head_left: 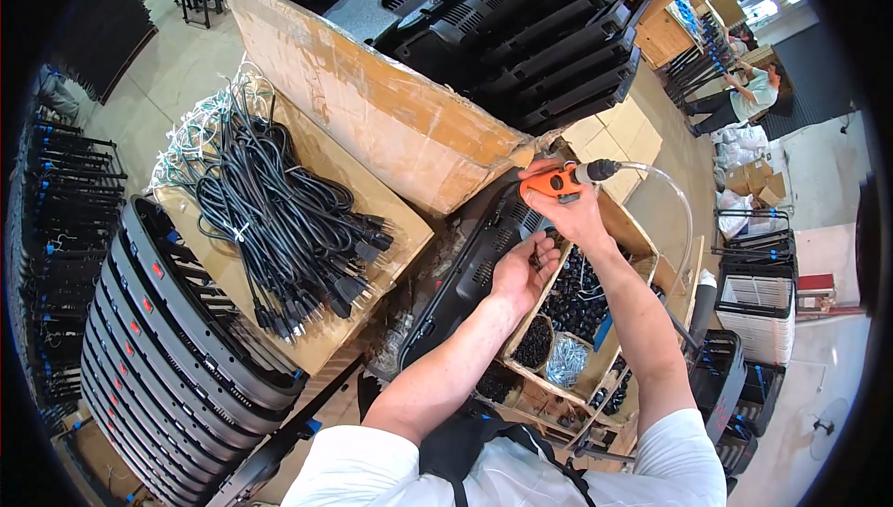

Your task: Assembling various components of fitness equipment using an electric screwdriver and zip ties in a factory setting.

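My right hand (579, 217) is wrapped round an orange-bodied air screwdriver (562, 183), with a clear hose (686, 202) running from its end. Below it is a long black plastic cover (468, 291) with vent slots. My left hand (519, 274) is over this cover, beside the parts box, its fingers curled together; whatever they hold is too small to make out. To the right stands a wooden parts box (648, 260) holding black plastic fittings (575, 300), dark screws (533, 343) and silver screws (566, 360). The screwdriver's tip is hidden from view.
Bundled black power cords (279, 200) lie on cardboard (395, 237) at the left. Below them curved black frames (177, 349) are stacked. A large cardboard carton (363, 88) of black plastic covers (521, 42) stands ahead. Another person (758, 93) is at the far right.
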{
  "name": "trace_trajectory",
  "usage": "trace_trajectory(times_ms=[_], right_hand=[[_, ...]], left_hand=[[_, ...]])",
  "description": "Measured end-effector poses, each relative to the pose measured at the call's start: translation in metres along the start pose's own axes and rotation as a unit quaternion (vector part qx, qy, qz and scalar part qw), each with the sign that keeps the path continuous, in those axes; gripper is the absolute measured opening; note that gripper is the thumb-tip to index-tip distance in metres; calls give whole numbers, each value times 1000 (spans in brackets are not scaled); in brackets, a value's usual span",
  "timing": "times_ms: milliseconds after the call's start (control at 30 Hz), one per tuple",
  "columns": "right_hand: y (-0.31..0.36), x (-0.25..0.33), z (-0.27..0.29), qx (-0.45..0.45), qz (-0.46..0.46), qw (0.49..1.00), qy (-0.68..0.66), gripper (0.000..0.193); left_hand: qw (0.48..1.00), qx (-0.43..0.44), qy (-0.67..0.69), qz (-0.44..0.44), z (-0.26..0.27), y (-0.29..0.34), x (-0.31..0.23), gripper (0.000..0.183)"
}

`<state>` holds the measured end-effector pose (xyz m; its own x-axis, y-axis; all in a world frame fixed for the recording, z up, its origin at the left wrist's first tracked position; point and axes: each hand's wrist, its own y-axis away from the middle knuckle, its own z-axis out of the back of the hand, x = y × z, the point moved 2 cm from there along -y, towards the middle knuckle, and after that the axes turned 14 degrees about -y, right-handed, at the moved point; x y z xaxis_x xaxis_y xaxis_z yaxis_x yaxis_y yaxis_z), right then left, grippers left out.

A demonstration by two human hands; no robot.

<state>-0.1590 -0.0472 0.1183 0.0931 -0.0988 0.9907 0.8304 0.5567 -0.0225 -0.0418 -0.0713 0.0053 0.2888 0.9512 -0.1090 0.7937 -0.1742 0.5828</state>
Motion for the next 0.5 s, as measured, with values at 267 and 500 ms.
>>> trace_trajectory(times_ms=[267, 500], right_hand=[[-2, -5, -3, 22, 15, 1000, -11, 32], [1, -10, -6, 16, 10, 1000, -6, 38]], left_hand=[[992, -2, -109, 56, 4, 43, 38, 27], [986, -2, -147, 79, 30, 69, 66, 25]])
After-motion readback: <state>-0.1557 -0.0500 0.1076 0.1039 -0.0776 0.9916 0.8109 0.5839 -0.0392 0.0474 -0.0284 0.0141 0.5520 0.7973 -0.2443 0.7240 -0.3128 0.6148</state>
